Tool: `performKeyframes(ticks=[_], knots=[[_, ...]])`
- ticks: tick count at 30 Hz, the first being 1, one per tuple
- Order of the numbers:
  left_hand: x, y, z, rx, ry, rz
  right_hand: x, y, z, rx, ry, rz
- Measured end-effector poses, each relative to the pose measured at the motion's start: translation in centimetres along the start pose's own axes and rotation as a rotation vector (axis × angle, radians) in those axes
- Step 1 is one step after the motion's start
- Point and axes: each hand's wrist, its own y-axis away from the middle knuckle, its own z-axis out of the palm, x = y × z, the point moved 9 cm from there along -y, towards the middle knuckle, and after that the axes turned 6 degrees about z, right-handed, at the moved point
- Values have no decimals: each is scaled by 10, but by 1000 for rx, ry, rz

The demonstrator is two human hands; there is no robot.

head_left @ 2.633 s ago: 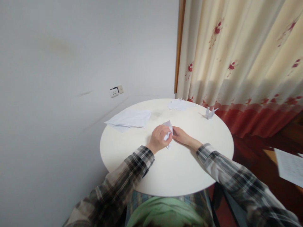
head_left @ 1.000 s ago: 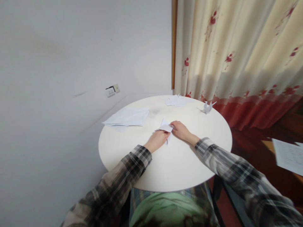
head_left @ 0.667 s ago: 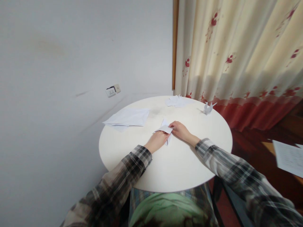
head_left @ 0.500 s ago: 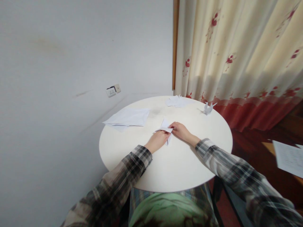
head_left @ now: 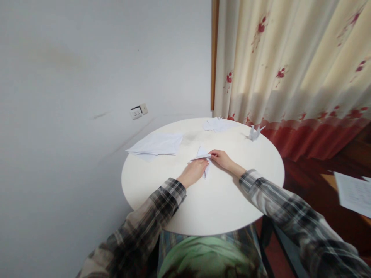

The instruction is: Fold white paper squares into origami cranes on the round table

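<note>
Under the left hand (head_left: 197,170), whose grip cannot be told, lies the folded paper (head_left: 201,150), its raised flap (head_left: 200,156) pinched by the right hand (head_left: 220,158), with a paper stack (head_left: 158,143) beyond the left hand and a paper figure (head_left: 254,134) beyond the right on the table (head_left: 220,208).

Folded paper (head_left: 201,153) on bench (head_left: 199,212), around middle. Left hand (head_left: 196,171) on paper's near-left side, right hand (head_left: 220,158) at its right end. Paper stack (head_left: 158,143) far left on bench; loose papers (head_left: 218,125) at far edge; paper crane (head_left: 254,133) far right, near rim. Wall (head_left: 72,154) left of and behind bench, socket (head_left: 136,113) on it beyond stack. Curtain (head_left: 292,58) far right, behind crane. Sheet (head_left: 352,195) right, apart from bench.
</note>
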Motion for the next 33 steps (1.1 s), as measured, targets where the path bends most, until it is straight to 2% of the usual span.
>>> performKeyframes(ticks=[11, 18, 25, 29, 33], knots=[[3, -7, 0, -51, 4, 52, 3, -2, -1, -7, -96, 75], [3, -8, 1, -86, -117, 43, -8, 1, 0, -3, -62, 51], [4, -9, 6, -154, -186, 51, -7, 1, 2, -16, -53, 60], [3, -8, 8, -168, -143, 54, -3, 0, 2, -19, -79, 65], [-2, -2, 11, -150, 19, 52, 4, 1, 1, -15, -90, 75]])
